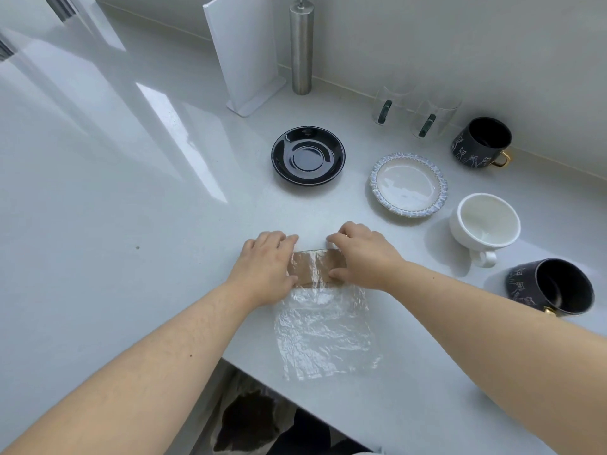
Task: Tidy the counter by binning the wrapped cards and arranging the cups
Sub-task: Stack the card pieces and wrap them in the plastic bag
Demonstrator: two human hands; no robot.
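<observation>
Two bare hands meet over the glossy white surface (115, 198), pressing down on a flat brown stack of cards (317, 267) that lies under the far end of a crinkled sheet of clear plastic wrap (323, 336). That sheet spreads back from the cards toward the surface's near edge. The left hand (266, 267) covers the cards' left end, its fingers (285, 241) held close together and curled over the far edge, thumb along the near edge. The right hand (363, 257) mirrors it on the right end, fingers (338, 238) bunched and bent down onto the far edge, thumb tucked at the near edge; both hands pinch the wrap against the cards.

Beyond the hands sit a black glossy saucer (308, 156) and a pale saucer with a blue frilled rim (409, 183), side by side but apart. To the right stands a white ceramic cup (484, 224), upright. Nearer, a dark patterned mug with a gold handle (551, 287) lies on its side. A second dark patterned mug (483, 142) stands tilted by the wall, beside two clear glass cups with dark handles (415, 110).
</observation>
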